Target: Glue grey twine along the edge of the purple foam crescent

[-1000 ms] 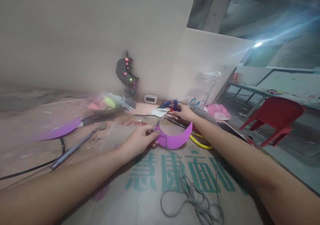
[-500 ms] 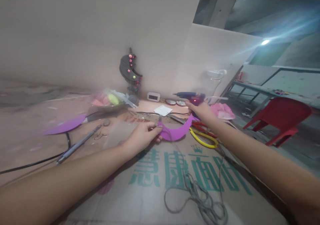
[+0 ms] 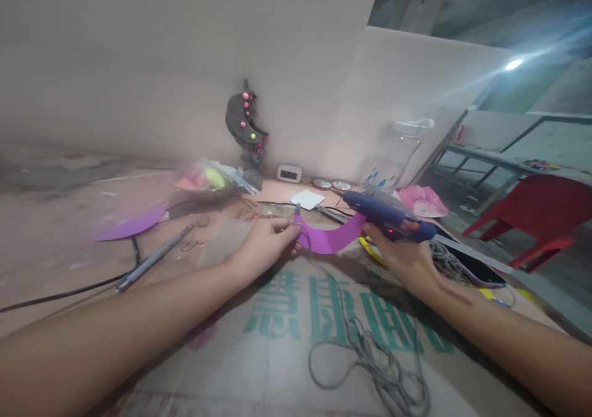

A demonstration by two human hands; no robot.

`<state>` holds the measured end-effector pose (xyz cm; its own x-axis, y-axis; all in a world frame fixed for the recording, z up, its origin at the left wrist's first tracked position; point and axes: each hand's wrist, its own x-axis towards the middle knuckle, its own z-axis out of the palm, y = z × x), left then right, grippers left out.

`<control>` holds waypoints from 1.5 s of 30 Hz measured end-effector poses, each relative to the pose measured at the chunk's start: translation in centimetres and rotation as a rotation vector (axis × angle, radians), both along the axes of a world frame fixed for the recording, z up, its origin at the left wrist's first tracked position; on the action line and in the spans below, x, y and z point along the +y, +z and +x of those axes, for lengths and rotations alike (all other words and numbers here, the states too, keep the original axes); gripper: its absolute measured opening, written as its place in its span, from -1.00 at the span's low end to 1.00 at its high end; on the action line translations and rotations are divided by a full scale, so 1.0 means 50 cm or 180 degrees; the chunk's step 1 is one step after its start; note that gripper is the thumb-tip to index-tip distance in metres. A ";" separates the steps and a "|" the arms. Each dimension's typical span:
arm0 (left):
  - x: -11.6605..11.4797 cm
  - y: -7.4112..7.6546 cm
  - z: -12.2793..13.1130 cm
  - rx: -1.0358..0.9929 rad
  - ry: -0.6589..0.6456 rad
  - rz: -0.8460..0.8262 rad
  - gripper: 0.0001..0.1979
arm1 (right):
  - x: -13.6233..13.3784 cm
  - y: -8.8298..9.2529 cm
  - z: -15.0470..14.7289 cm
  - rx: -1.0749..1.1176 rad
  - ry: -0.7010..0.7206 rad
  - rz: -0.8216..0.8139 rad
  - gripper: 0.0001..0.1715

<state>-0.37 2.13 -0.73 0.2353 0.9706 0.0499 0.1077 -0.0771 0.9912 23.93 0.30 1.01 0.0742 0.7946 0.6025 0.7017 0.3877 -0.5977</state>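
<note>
Between thumb and fingers, my left hand pinches one end of a purple crescent, a thin curved cutout. Grey cord runs from that end and lies in loose loops on the printed sheet below. My right hand is wrapped round a dark blue glue gun with a small red light lit. The gun's nozzle points left, above the crescent's right tip. Part of the yellow-handled tool shows behind my right hand.
A bowl of coloured pieces, a small digital clock and a clear bottle stand along the wall. A purple disc and a pen lie left. A phone lies right. A decorated dark crescent hangs behind.
My right hand has brought the glue gun nearer and lower, uncovering the bottle and the phone. The left hand keeps its hold on the crescent. The view has shifted slightly.
</note>
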 end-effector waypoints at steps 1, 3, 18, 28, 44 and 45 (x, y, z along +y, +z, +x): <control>-0.001 0.002 0.000 0.0011 0.0050 0.0002 -0.75 | -0.005 0.002 0.000 0.0033 0.0027 0.0039 -0.76; -0.001 0.004 0.000 -0.0012 0.0185 -0.0012 -0.74 | -0.013 0.010 -0.002 0.0110 0.0135 0.0110 -0.77; -0.003 -0.007 0.006 0.0124 -0.0241 0.0072 -0.76 | -0.032 0.008 -0.062 -0.0063 0.0739 -0.0572 -0.67; -0.013 -0.004 0.004 0.0310 -0.0405 0.0354 -0.72 | -0.033 0.011 -0.074 -0.0108 0.0641 -0.0584 -0.64; -0.009 -0.015 0.001 0.0477 -0.0455 0.0555 -0.71 | -0.028 0.006 -0.073 -0.0180 0.0564 -0.0680 -0.64; -0.010 -0.014 0.001 0.0477 -0.0460 0.0554 -0.71 | -0.029 0.007 -0.073 -0.0210 0.0547 -0.0659 -0.63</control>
